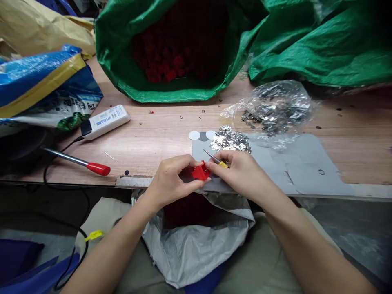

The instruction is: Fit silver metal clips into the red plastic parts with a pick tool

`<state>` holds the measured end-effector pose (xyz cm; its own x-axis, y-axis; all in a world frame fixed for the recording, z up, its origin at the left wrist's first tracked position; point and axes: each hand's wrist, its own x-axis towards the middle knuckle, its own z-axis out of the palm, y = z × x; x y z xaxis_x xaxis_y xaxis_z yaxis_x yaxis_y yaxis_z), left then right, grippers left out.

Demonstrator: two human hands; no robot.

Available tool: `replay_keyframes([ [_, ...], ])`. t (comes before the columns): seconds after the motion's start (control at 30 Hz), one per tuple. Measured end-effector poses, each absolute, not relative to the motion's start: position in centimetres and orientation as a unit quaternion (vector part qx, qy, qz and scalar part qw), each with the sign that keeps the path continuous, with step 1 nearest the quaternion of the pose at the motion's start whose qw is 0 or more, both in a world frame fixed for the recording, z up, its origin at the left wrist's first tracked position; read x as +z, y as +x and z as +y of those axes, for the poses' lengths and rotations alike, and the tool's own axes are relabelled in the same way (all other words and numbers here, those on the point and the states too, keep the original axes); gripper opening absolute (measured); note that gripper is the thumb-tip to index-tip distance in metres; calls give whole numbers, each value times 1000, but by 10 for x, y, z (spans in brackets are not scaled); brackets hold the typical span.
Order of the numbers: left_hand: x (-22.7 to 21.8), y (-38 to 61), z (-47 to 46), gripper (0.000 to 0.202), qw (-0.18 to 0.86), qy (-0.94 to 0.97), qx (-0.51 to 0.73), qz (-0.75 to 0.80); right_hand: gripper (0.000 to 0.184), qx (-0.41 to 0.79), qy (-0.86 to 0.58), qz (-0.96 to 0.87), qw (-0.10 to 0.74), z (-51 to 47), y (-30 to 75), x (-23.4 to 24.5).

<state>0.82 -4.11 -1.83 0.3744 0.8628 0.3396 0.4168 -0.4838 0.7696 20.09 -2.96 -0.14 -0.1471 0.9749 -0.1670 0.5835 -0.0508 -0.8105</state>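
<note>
Head view showed the left hand [170, 183] and right hand [240, 173] together over the desk [147, 155], the left pinching a small red piece [200, 172]. The right, just beside it, held a yellow-handled metal pick [222, 163] slanting forward-left.

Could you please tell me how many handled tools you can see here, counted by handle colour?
Red handle: 1, the long metal-shafted tool on the wooden table
Yellow handle: 1, the small pointed tool in the right hand
Total: 2
</note>
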Motion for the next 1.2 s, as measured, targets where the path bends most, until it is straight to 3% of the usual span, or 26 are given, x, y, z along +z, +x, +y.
replay_keyframes([
  [0.37, -21, 6, -40, 21, 307, 783, 383, 383, 39, 428, -542, -707, 152, -28, 233, 11],
  [0.6, -21, 7, -37, 24, 274, 812, 358, 371, 26, 503, -475, -703, 165, -29, 251, 10],
  [0.8, -20, 9, -36, 23, 252, 831, 342, 359, 22, 539, -472, -686, 128, -30, 251, 6],
  [1.2, -20, 10, -38, 22, 242, 835, 335, 362, 16, 486, -469, -726, 128, -26, 244, 9],
])
